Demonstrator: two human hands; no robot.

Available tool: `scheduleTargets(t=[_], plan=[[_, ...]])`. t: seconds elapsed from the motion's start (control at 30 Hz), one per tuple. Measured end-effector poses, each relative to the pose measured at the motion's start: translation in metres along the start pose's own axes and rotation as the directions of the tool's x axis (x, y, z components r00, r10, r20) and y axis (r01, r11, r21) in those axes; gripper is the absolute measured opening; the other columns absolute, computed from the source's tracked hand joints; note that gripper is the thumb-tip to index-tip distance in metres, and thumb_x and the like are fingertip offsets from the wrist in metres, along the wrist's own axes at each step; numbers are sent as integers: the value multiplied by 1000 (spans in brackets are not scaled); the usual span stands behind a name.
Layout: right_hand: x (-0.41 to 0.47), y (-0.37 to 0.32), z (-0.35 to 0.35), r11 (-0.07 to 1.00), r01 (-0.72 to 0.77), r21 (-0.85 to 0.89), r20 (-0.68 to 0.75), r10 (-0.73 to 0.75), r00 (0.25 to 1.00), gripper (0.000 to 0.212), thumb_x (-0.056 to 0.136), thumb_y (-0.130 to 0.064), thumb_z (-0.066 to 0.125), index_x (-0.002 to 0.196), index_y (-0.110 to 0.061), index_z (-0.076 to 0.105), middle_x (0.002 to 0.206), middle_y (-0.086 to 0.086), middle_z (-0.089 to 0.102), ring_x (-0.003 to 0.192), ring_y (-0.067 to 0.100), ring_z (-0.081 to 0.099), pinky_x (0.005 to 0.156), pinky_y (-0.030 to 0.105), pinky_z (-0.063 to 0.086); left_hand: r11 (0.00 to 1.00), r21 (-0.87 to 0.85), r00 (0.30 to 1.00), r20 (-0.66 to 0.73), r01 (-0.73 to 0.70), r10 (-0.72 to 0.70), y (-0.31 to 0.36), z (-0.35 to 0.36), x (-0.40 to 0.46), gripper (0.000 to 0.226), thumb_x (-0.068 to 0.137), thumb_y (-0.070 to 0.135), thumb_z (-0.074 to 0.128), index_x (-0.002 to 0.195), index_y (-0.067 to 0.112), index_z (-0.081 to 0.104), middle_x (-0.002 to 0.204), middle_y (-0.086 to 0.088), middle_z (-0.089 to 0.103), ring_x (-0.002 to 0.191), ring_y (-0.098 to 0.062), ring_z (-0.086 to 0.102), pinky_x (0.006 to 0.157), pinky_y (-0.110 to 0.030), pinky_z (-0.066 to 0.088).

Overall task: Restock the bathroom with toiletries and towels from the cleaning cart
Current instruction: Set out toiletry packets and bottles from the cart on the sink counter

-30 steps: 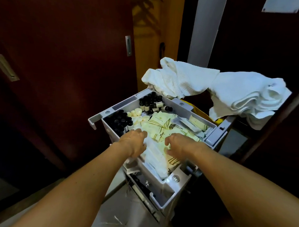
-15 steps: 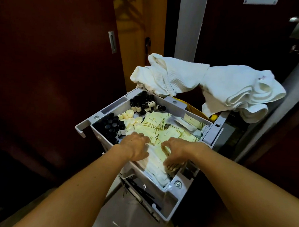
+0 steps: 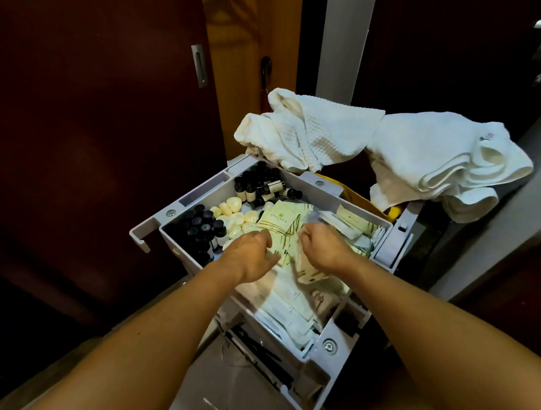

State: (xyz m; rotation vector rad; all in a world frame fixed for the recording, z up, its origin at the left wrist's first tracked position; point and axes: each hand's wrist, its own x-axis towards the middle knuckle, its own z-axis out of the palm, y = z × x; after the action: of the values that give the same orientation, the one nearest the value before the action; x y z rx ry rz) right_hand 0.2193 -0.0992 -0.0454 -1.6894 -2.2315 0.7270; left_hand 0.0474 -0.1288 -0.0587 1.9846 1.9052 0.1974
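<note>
Sorting packets in the cart tray

My left hand (image 3: 251,253) rests flat on light, slippery packets (image 3: 281,219); my right hand (image 3: 321,245) seems to pinch one's edge

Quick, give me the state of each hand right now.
Left hand: open, fingers resting on the pale green packets in the cart tray.
Right hand: fingers curled among the packets; a grip cannot be told.
</note>
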Motion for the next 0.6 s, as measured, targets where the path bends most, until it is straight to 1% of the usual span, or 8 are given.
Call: scheduleTargets(t=[0.07, 0.13, 0.17, 0.23, 0.33, 0.4, 0.47, 0.6], plan=[[7, -4, -2, 996, 1, 89, -71, 5, 997, 37, 106, -28, 39, 70, -21, 42, 83, 8, 54, 82, 27, 52, 69, 33, 37, 887, -454, 997, 28, 80, -75, 4, -6, 5, 35, 102, 40, 47, 98, 9, 62, 93, -6, 68, 84, -24, 64, 81, -41, 55], [14, -9, 1, 976, -11, 218, -55, 24, 998, 37, 106, -31, 40, 69, -23, 41, 79, 5, 53, 81, 24, 51, 71, 33, 37, 612, -764, 979, 155, 204, -133, 10, -13, 10, 41, 102, 42, 47, 87, 8, 62, 70, 0, 64, 63, -17, 61, 71, -40, 58], [17, -12, 2, 951, -35, 309, -34, 48, 998, 37, 105, -30, 42, 69, -23, 43, 75, 1, 52, 78, 22, 50, 71, 32, 37, 527, -809, 966, 224, 260, -133, 10, -16, 12, 38, 99, 44, 52, 90, 8, 63, 69, 0, 61, 60, -15, 58, 65, -35, 57], [23, -15, 5, 875, -99, 474, 2, 111, 994, 36, 102, -29, 49, 67, -21, 50, 67, -1, 53, 71, 20, 51, 68, 32, 40, 519, -798, 949, 303, 305, -90, 6, -18, 13, 27, 93, 36, 66, 101, 10, 67, 82, -2, 66, 71, -16, 63, 65, -32, 56], [29, -16, 10, 809, -169, 563, 65, 160, 985, 27, 101, -29, 54, 82, -14, 66, 78, 6, 66, 76, 25, 64, 74, 40, 53, 498, -815, 955, 254, 297, -154, -5, -15, 15, 18, 91, 18, 71, 108, 15, 69, 93, -3, 76, 82, -17, 74, 68, -32, 60], [33, -10, 15, 946, -89, 313, 18, 88, 996, 20, 101, -27, 53, 107, -14, 67, 104, 7, 67, 97, 26, 64, 86, 43, 54, 426, -858, 941, 167, 286, -294, -13, -15, 17, 23, 95, 13, 65, 118, 11, 64, 96, -5, 75, 82, -21, 74, 61, -32, 61], [32, -6, 25, 997, 73, -7, -10, -73, 997, 29, 98, -26, 56, 127, -19, 58, 128, 3, 57, 116, 23, 55, 97, 42, 48, 402, -874, 911, 101, 273, -400, -23, -16, 19, 27, 98, 13, 59, 125, 11, 54, 110, -10, 69, 90, -27, 71, 62, -38, 62], [27, -5, 52, 940, 313, -137, 123, -297, 947, 60, 95, -28, 57, 150, -30, 34, 158, -4, 29, 145, 19, 26, 117, 41, 23, 480, -847, 888, -21, 229, -460, -42, -11, 22, 31, 95, 12, 64, 116, 24, 45, 105, -3, 63, 90, -27, 69, 65, -46, 63]])
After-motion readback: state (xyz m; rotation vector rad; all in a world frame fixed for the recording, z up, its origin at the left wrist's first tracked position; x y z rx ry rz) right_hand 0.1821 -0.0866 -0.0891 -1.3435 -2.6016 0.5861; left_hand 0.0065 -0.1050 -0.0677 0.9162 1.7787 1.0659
